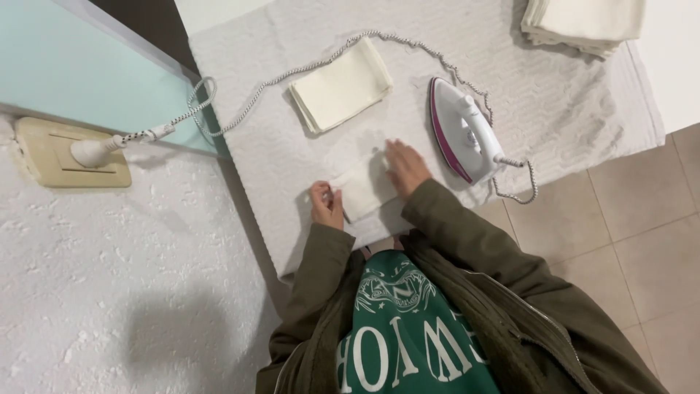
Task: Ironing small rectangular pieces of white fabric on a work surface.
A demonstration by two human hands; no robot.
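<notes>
Our left hand [326, 205] pinches near-left corner of small white cloth [362, 191] on table [554, 102]; right hand [405, 166] presses it flat, fingers spread. Risk: sleeve nudging iron [462, 131] standing just right, burning us.

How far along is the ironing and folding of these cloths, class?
Done: one folded cream cloth lies beyond the hands. In hand: the left hand pinches the edge of a small white cloth while the right hand presses it flat; the iron stands aside. Left: possibly the stack of cloths at the far corner.
</notes>
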